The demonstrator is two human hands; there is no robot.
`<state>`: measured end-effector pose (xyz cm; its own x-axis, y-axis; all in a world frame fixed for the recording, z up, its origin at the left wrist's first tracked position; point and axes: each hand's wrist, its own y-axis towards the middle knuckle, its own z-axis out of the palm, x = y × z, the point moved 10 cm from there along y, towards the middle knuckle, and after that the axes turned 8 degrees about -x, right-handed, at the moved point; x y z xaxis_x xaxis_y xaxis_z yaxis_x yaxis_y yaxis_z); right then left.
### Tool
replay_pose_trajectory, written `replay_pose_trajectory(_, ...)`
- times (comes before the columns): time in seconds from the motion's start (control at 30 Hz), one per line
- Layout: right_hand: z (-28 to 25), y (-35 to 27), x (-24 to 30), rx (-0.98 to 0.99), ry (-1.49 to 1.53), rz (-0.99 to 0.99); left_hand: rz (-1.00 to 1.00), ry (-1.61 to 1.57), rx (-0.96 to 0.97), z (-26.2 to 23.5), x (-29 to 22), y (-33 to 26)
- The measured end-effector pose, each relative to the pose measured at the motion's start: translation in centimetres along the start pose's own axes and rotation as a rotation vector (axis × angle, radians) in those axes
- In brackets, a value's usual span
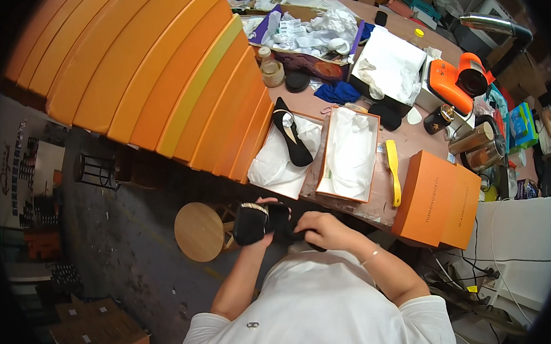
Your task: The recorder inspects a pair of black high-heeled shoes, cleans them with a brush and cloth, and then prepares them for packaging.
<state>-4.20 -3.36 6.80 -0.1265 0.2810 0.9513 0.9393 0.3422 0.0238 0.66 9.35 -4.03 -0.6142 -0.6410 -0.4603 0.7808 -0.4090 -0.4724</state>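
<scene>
My left hand (267, 239) is wrapped round a black shoe (251, 225) with a gold trim, held in front of my body beyond the table's near edge. Close beside it, my right hand (325, 229) is closed with bent fingers over something dark that I cannot make out. A matching black pointed shoe (294, 147) with a light ornament lies on white tissue paper (270, 162) in a box lid at the table's front. To its right stands an open orange-edged shoe box (351, 157) lined with white tissue.
Many stacked orange boxes (150, 72) rise at the left. A yellow-handled brush (392, 172) and two orange boxes (427, 195) lie at the right front. Behind are a jar (271, 72), a blue cloth (337, 92) and an orange device (451, 84). A round wooden stool (199, 231) stands below.
</scene>
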Motion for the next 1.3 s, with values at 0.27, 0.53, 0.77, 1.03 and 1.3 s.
replay_pose_trajectory(0.27,-12.9,-2.8,-2.2,-0.537,-0.281,0.05,-0.302,0.502,-0.112,9.8,8.9,4.4)
replay_pose_trajectory(0.53,-16.2,-2.4,-13.6,-0.184,-0.484,0.422,0.471,1.323,-0.563,1.7,-3.0,19.5)
replay_pose_trajectory(0.77,-18.8,-1.4,-8.9,-0.555,0.009,0.414,0.477,1.013,-0.505,2.5,-4.1,18.2)
replay_pose_trajectory(1.03,-9.8,7.2,-0.2,-0.384,-0.933,-0.103,0.817,1.181,-0.294,12.9,-3.4,3.7)
replay_pose_trajectory(1.3,-8.7,-0.4,-4.7,-0.718,0.203,0.205,0.982,1.257,-0.303,10.0,-8.2,-0.7)
